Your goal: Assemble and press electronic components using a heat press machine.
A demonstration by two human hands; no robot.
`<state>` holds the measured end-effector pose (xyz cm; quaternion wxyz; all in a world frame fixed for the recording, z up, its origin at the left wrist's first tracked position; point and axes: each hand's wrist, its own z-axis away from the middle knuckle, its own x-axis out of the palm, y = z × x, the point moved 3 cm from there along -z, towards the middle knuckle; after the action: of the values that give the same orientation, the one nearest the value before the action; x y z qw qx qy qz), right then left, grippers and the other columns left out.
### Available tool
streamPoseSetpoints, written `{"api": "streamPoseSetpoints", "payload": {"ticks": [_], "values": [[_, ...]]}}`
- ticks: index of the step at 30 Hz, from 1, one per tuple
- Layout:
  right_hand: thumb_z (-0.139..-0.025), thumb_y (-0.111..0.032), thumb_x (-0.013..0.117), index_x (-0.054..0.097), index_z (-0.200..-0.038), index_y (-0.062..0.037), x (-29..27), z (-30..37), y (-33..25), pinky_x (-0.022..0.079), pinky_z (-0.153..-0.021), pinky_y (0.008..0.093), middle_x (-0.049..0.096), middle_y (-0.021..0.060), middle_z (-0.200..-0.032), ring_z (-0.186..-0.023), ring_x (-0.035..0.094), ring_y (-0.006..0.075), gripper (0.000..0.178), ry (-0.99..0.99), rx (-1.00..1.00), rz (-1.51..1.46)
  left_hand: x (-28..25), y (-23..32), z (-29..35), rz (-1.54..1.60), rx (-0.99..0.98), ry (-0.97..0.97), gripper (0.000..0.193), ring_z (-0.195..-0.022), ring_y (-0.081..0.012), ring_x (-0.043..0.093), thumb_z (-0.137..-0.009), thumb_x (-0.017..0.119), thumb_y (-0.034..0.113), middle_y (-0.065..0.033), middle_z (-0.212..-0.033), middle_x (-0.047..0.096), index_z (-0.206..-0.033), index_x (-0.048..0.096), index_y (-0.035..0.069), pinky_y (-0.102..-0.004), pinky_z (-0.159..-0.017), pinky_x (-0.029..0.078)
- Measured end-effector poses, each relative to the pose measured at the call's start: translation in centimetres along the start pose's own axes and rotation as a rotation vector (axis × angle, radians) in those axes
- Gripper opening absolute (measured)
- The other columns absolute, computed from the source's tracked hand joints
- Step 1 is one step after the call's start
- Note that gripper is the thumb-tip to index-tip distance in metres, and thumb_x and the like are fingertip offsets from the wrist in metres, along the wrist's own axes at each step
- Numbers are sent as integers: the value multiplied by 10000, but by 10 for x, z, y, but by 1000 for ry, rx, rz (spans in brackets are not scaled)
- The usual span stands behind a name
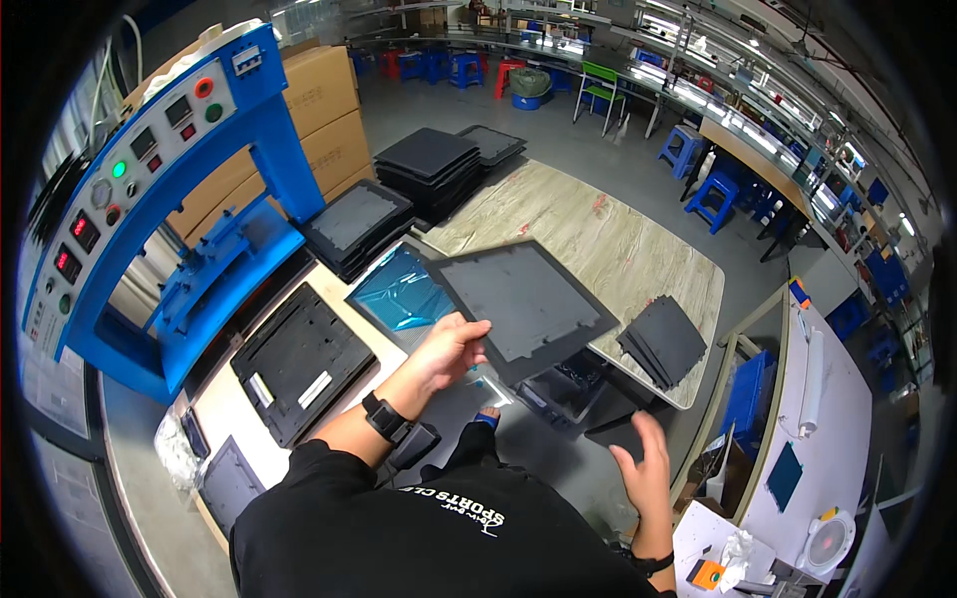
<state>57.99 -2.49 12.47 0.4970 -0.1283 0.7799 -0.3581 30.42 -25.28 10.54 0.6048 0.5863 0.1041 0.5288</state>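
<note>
My left hand (449,351) is closed on the near left edge of a flat rectangular panel (528,299), dark grey with a black border, with the thumb on top. The panel is held up, tilted, over the near edge of a wood-patterned table (588,204). My right hand (646,468) is in the air to the right, thumb and fingers apart, holding nothing. Beyond it, a small fanned stack of black sheets (666,342) lies on the table's right corner. Left of the panel is a shiny blue film-covered sheet (399,291), partly hidden behind it.
A blue press machine (224,264) with a control panel stands at the left, beside a black fixture plate (299,359). Stacks of black panels (427,159) and framed panels (359,221) rise behind the film. At right is a white bench (822,399); blue stools (713,197) stand farther off.
</note>
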Motion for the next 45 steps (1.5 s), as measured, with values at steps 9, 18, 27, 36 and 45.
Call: {"api": "streamPoseSetpoints", "payload": {"ticks": [9,18,27,36,45], "values": [[-801,-27,598,604,-1081,6,17,-195,30,501,-816,358,618,185,-1048,-931,632,304,281,37,-289,140,39,27,-127,325,-211,-474,353,-1052,-229,584,-895,559,127,-147,-1146,595,-1204,507,-36,-367,-890,486],[-962,-219,472,522,-1008,4,89,-357,67,549,-587,273,633,110,-855,-632,649,208,233,128,450,-964,-25,40,-330,-244,-16,-221,628,-976,-138,553,-850,664,185,-90,-1058,589,-1364,338,29,-285,-851,447],[-929,-101,520,378,-1075,-62,177,-478,120,450,-941,543,503,147,-1073,-1014,575,397,208,-96,697,-1539,-81,61,-388,14,13,270,300,-788,-97,569,-944,512,296,-52,-990,577,-1128,482,61,-232,-673,464],[-907,-37,528,-48,-1420,-85,344,-724,82,440,-960,533,339,184,-1317,-1123,510,449,773,-248,539,-1664,-119,85,-260,-426,135,179,230,-848,-85,565,-936,550,194,-50,-919,639,-1046,569,-7,-236,-768,451],[-945,-102,479,111,-1414,-99,491,-781,36,513,-850,495,425,191,-1269,-1047,579,407,596,-343,564,-1618,-163,86,-159,-449,75,565,243,-908,-136,588,-911,580,151,-87,-963,648,-1076,568,-26,-269,-833,451]]}}
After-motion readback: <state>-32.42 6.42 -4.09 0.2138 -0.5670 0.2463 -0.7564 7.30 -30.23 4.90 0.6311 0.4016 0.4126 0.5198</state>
